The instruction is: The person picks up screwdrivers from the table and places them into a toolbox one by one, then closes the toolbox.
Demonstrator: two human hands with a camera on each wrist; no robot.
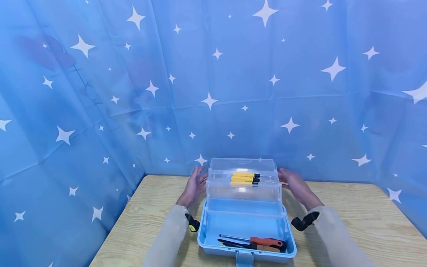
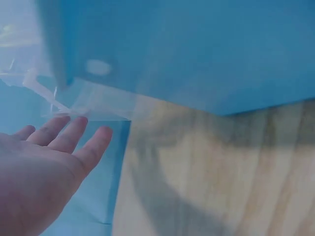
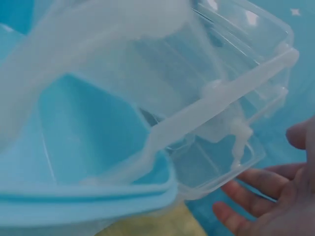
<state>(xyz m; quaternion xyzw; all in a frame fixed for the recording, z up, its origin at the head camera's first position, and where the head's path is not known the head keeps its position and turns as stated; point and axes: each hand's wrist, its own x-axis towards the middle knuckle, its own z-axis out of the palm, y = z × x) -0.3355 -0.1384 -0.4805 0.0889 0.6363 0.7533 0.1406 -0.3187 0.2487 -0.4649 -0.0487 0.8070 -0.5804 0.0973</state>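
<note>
A light-blue toolbox (image 1: pixel 230 222) stands open on the table, its clear trays and lid (image 1: pixel 221 191) raised at the back. Several yellow-handled tools (image 1: pixel 245 179) with black ends lie in the clear part. Down in the base are a red-and-black-handled screwdriver (image 1: pixel 267 242) and a dark tool with an orange-brown handle (image 1: pixel 268 249). My left hand (image 1: pixel 192 188) is beside the left side of the clear part, fingers extended. On the opposite side, my right hand (image 1: pixel 297 187) has its fingertips at the clear edge; whether they touch it, I cannot tell. Neither hand grips anything.
A blue latch (image 1: pixel 244 259) hangs at the toolbox's front. The wooden table (image 1: pixel 353 215) extends to both sides of the toolbox. Behind its back edge hangs a blue curtain (image 1: pixel 240 122) with white stars. White hinge arms (image 3: pixel 197 115) join the clear trays to the base.
</note>
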